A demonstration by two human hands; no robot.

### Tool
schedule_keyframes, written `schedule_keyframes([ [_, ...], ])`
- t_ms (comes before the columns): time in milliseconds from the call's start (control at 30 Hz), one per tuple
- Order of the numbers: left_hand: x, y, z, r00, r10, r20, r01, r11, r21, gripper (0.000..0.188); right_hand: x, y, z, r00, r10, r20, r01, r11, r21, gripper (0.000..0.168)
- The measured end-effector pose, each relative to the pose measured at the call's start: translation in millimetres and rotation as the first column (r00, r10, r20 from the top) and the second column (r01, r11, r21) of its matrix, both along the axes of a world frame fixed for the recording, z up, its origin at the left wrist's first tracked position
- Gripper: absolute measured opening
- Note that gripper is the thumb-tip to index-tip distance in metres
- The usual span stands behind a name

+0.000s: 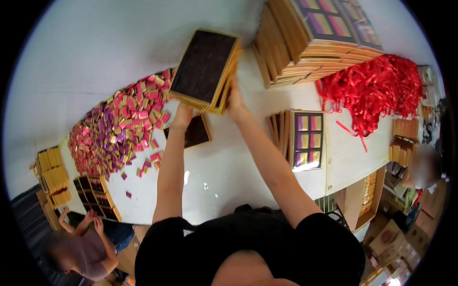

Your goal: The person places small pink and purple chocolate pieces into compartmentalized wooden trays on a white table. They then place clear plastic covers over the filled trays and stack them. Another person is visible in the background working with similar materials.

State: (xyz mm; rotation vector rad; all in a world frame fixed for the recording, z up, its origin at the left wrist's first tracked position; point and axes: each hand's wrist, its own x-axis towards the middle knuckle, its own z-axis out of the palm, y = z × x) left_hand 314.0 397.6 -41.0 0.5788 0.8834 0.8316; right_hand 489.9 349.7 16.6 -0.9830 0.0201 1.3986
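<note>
Both my hands hold a stack of gold-edged trays with dark insides, raised above the far part of the white table. My left hand grips the stack's near edge from below, its fingers hidden under it. Along the right side lies my right hand. Another dark tray rests on the table beneath, partly behind my left forearm. Just left of the stack spreads a heap of small pink, purple and gold wrapped pieces. To the right, a box filled with wrapped pieces leans on several more.
A tall stack of filled boxes stands at the back right, beside a pile of red ribbons. Dark trays and gold stacks are at the left, near another person. A second person is far right, beyond a carton.
</note>
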Motion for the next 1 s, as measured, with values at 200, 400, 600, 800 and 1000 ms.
schedule_keyframes([
  [200,-52.8,-15.5,-11.9,0.962,0.238,-0.133,-0.242,0.97,-0.019,0.04,-25.9,35.7,4.0,0.985,0.168,-0.029,-0.169,0.985,-0.022,0.074],
  [400,-59.8,-71.2,34.9,0.597,0.749,-0.286,-0.631,0.659,0.41,0.021,11.3,-125.2,163.0,0.483,0.062,0.874,-0.289,0.953,0.091,0.068],
  [600,77.2,-236.9,31.0,0.902,-0.239,-0.359,0.266,0.964,0.026,0.07,209.7,-276.3,75.9,0.752,0.234,0.616,-0.007,0.938,-0.347,0.062],
  [800,163.0,-264.7,23.3,0.941,-0.337,0.031,0.338,0.94,-0.048,0.099,160.2,-271.3,10.0,0.973,0.197,0.122,-0.184,0.977,-0.105,0.073],
  [1000,138.4,-261.3,48.5,0.926,-0.358,-0.119,0.376,0.903,0.209,0.088,107.3,-290.0,48.5,0.986,0.039,0.16,-0.039,0.999,0.0,0.068],
])
